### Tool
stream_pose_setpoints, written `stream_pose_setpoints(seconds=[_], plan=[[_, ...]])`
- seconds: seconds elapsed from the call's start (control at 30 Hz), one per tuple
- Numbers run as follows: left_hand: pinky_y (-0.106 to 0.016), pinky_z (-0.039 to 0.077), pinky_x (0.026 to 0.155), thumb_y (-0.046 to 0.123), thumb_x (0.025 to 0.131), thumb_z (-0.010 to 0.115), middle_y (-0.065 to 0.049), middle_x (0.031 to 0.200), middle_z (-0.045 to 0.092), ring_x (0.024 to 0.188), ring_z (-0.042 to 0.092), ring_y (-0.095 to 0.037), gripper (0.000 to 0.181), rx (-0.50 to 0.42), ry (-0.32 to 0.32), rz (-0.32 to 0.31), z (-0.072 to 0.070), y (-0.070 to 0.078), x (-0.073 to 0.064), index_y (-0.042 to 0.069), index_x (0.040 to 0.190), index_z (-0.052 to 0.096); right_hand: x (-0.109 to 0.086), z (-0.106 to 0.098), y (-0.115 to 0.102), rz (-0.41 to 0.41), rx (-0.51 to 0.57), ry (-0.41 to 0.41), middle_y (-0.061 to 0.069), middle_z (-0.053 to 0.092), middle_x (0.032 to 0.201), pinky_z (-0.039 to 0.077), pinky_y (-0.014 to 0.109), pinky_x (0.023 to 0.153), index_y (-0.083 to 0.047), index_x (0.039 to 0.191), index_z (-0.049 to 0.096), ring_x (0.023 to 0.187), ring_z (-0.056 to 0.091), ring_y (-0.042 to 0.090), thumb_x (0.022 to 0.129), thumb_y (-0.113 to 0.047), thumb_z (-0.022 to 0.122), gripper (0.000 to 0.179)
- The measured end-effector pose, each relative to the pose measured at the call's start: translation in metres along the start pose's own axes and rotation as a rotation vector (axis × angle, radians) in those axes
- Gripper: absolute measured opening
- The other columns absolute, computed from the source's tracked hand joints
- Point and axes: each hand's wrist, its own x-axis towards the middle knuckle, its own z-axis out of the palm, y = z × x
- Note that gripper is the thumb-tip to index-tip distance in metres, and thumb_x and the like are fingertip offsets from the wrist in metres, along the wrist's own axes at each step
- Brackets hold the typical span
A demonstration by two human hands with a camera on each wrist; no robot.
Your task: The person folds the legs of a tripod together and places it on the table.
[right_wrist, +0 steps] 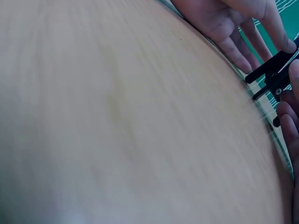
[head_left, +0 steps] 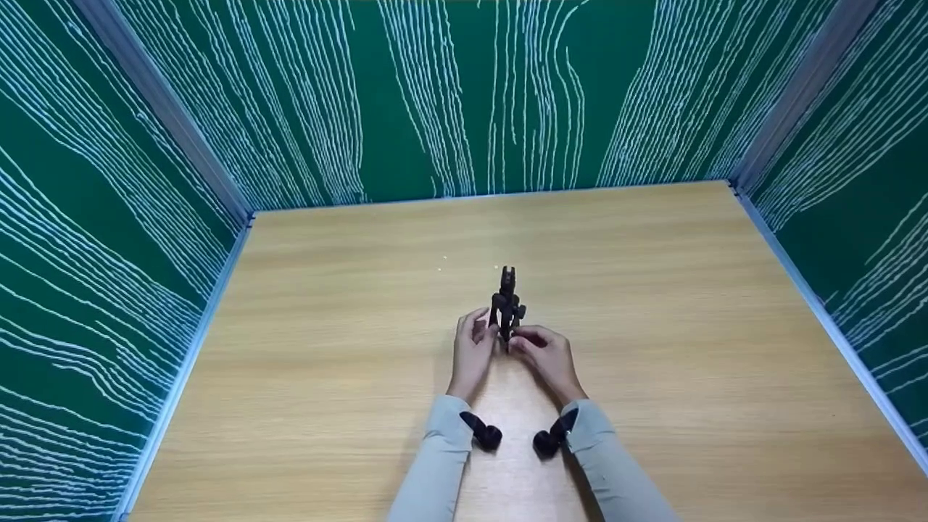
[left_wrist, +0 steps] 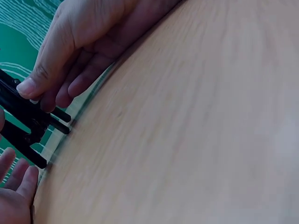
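A small black mini tripod (head_left: 507,293) stands out in front of both hands, with a forked top, a side knob and short legs. My left hand (head_left: 473,355) holds its left leg near the lower end, thumb against it. On the other side my right hand (head_left: 549,360) pinches the near part between thumb and fingers. In the left wrist view the right thumb presses on the black tripod (left_wrist: 18,102), while several left fingers (left_wrist: 29,182) spread beside a leg. From the right wrist, two tripod legs (right_wrist: 261,74) show between the hands; part is cut off by the frame.
The hands work over a light wooden table (head_left: 348,348). Green panels (head_left: 486,94) with white wavy lines enclose it at the back and both sides, along grey edge strips (head_left: 203,326). A few tiny white specks (head_left: 444,257) lie beyond the tripod. Black wrist cameras (head_left: 487,437) stick inward.
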Motion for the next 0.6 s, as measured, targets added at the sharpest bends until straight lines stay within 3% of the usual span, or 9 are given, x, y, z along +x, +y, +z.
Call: stream_pose_setpoints(seconds=[0.17, 0.27, 0.4, 0.6], plan=[[-0.026, 0.056, 0.083, 0.008, 0.092, 0.062, -0.016, 0.118, 0.050, 0.097, 0.061, -0.019, 0.033, -0.016, 0.037, -0.002, 0.002, 0.000, -0.007, -0.001, 0.123, 0.052, 0.002, -0.002, 0.003, -0.031, -0.001, 0.044, 0.017, 0.071, 0.104, 0.056, 0.018, 0.077, 0.000, 0.104, 0.071, 0.086, 0.066, 0.002, 0.081, -0.010, 0.075, 0.026], [-0.025, 0.055, 0.081, 0.009, 0.092, 0.062, -0.015, 0.119, 0.051, 0.097, 0.061, -0.018, 0.032, -0.032, 0.039, -0.050, 0.002, 0.002, -0.010, -0.001, 0.120, 0.052, 0.004, -0.002, 0.003, -0.022, -0.009, 0.075, 0.017, 0.071, 0.107, 0.055, 0.016, 0.079, -0.002, 0.108, 0.071, 0.090, 0.066, 0.005, 0.083, -0.011, 0.073, 0.027], [-0.024, 0.054, 0.083, 0.009, 0.092, 0.062, -0.015, 0.119, 0.053, 0.099, 0.060, -0.019, 0.028, -0.039, 0.033, -0.089, 0.003, 0.004, -0.013, -0.001, 0.117, 0.054, 0.006, -0.001, 0.004, -0.002, -0.025, 0.095, 0.017, 0.069, 0.114, 0.052, 0.013, 0.081, -0.002, 0.114, 0.068, 0.100, 0.066, 0.018, 0.086, -0.011, 0.071, 0.030], [-0.024, 0.053, 0.085, 0.008, 0.090, 0.065, -0.019, 0.114, 0.052, 0.096, 0.058, -0.019, 0.029, -0.003, -0.005, -0.054, 0.005, 0.002, -0.018, -0.006, 0.114, 0.056, 0.007, 0.001, 0.004, 0.003, -0.078, 0.085, 0.017, 0.064, 0.124, 0.053, 0.018, 0.087, -0.002, 0.122, 0.064, 0.110, 0.063, 0.030, 0.090, -0.011, 0.066, 0.034]])
